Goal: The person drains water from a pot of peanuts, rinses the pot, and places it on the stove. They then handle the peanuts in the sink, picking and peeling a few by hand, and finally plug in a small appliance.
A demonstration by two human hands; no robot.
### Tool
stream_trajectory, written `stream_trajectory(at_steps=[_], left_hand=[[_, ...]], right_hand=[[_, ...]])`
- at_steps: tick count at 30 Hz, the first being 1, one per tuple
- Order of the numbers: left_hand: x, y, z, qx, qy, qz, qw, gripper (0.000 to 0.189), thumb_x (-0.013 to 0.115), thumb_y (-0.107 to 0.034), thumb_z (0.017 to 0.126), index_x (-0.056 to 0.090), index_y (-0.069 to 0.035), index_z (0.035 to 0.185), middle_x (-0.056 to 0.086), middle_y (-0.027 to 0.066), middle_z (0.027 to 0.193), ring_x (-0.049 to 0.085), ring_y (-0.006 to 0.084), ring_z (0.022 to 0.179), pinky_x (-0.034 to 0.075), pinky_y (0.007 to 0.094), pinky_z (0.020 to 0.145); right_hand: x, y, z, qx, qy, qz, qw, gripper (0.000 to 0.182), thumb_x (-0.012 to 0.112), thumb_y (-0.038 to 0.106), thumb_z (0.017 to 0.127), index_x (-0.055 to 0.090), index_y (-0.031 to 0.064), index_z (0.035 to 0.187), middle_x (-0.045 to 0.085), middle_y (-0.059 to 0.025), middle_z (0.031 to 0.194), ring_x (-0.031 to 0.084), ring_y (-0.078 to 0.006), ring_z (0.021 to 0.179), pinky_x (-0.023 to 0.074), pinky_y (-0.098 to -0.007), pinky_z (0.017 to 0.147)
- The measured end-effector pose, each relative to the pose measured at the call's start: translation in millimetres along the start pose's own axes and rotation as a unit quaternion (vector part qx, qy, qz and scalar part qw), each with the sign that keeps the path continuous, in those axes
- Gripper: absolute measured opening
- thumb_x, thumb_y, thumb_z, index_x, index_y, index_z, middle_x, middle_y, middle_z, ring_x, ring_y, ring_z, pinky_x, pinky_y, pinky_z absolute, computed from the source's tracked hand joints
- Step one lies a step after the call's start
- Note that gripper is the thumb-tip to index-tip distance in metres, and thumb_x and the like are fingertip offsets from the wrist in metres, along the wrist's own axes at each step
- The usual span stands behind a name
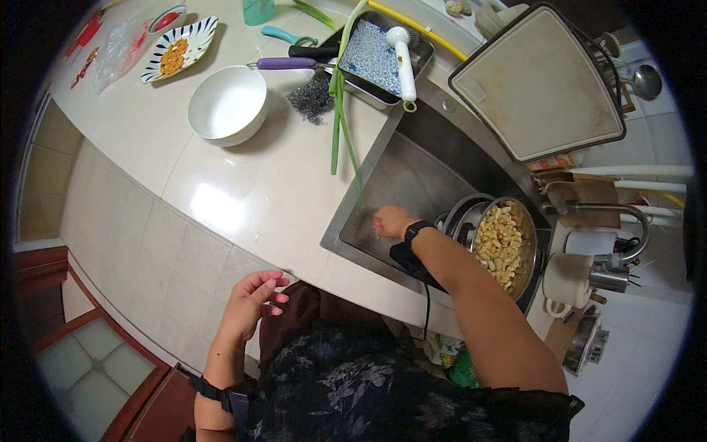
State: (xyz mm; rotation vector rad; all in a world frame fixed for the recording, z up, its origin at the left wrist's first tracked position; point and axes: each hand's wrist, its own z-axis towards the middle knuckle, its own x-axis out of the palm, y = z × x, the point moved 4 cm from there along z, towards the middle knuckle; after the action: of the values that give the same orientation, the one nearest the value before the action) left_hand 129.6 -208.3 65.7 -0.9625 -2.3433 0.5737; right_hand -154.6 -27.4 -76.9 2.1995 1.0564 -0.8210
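Note:
My right hand (395, 222) is down in the stainless steel sink (411, 171). Its fingers are curled and blurred, so whether they hold anything is unclear. A black strap circles that wrist, and beneath it lies a black object (407, 257) with a cord. Beside my right forearm, a round metal pan (531, 237) contains many pale yellow food pieces (497, 246). My left hand (257, 301) hovers before my body, near the counter's front edge, empty and with its fingers loosely bent apart.
On the counter stand a white bowl (227, 105), a black scrubber (313, 96), spring onions (336, 143) and a metal tray (375, 100) carrying a white brush (406, 66). A patterned plate (193, 50) lies farther left. A cutting board (544, 83) and faucet (635, 212) border the sink.

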Motion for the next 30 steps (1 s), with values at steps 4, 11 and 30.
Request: stream_trajectory(at_steps=[4,11,30], left_hand=[[-6.6,-3.2,-6.5,0.022,-0.004,-0.002,1.0,0.022,0.047,-0.013,0.087,0.051,-0.001,0.105,0.058,0.0069,0.096,0.056,0.0116,0.071,0.047,0.0223,0.056],[-31.5,15.4,-29.3,0.085,-0.049,-0.028,0.995,0.026,0.049,-0.018,0.086,0.051,-0.003,0.106,0.058,0.0072,0.1,0.055,0.0128,0.074,0.045,0.0234,0.059],[-89.5,531.4,-207.2,0.102,-0.433,-0.698,0.561,0.019,0.054,-0.014,0.079,0.047,-0.003,0.093,0.051,0.0092,0.085,0.054,0.0238,0.077,0.049,0.0343,0.067]], right_hand=[[-58.2,0.6,-36.0,-0.036,-0.085,0.133,0.987,0.015,0.064,0.019,0.066,0.061,0.0051,0.07,0.058,-0.0094,0.064,0.055,-0.0188,0.058,0.0431,-0.0303,0.054],[-107.3,-1.5,-100.3,0.021,-0.082,0.315,0.945,0.018,0.064,0.023,0.067,0.062,0.0068,0.074,0.061,-0.0119,0.072,0.058,-0.0247,0.067,0.0457,-0.0338,0.059],[-57.2,410.5,-239.2,-0.543,-0.108,0.063,0.83,0.011,0.065,0.004,0.069,0.056,0.0006,0.073,0.053,-0.0095,0.067,0.053,-0.0185,0.058,0.0426,-0.0265,0.052]])
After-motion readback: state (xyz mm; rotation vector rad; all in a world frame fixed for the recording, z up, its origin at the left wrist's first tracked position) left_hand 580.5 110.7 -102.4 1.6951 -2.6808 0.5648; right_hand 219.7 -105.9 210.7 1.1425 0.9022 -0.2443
